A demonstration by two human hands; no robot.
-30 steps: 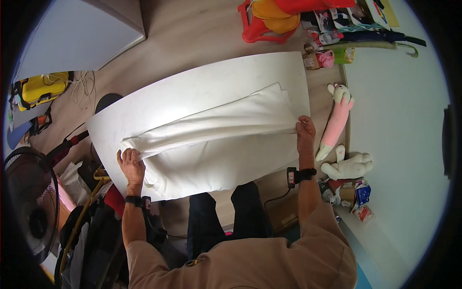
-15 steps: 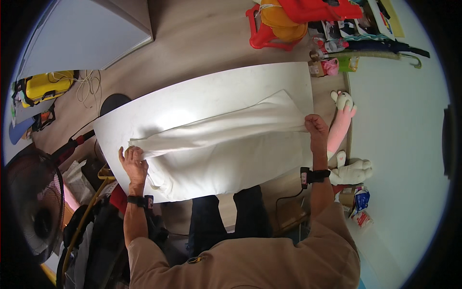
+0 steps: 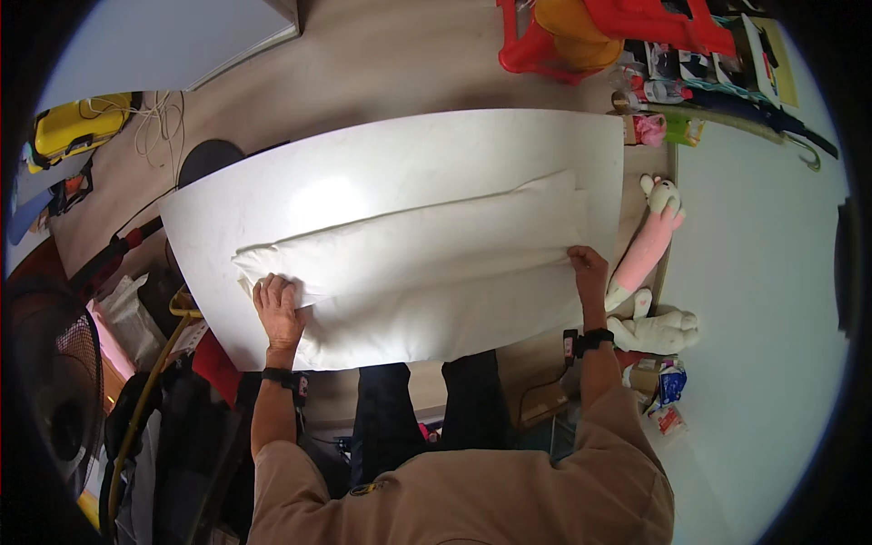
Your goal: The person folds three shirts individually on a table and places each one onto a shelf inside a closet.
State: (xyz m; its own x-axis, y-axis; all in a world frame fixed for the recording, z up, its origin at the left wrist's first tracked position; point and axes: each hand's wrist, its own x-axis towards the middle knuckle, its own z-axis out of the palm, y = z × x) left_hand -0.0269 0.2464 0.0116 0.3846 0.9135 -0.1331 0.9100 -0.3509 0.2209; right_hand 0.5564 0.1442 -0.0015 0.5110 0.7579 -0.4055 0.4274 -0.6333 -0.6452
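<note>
A large piece of white cloth (image 3: 436,282) lies on the white table (image 3: 363,154), its far part folded over toward me so a long edge runs across the middle. My left hand (image 3: 280,311) rests on the cloth's left end, fingers stretched out and pressing on the fabric. At the right end, my right hand (image 3: 589,272) pinches the fold's edge between thumb and fingers. Both wrists wear black bands. Small creases show near my left hand; otherwise the cloth lies fairly smooth.
A black fan (image 3: 59,381) stands left of the table, beside a chair piled with dark clothes (image 3: 173,427). Right of the table lie a pink plush toy (image 3: 647,243) and a white plush toy (image 3: 663,327). A red stool (image 3: 522,54) stands beyond the far edge.
My left hand has moved right and come down flat on the cloth. My right hand has lowered toward me with the edge, and the folded layer now lies flatter and wider.
</note>
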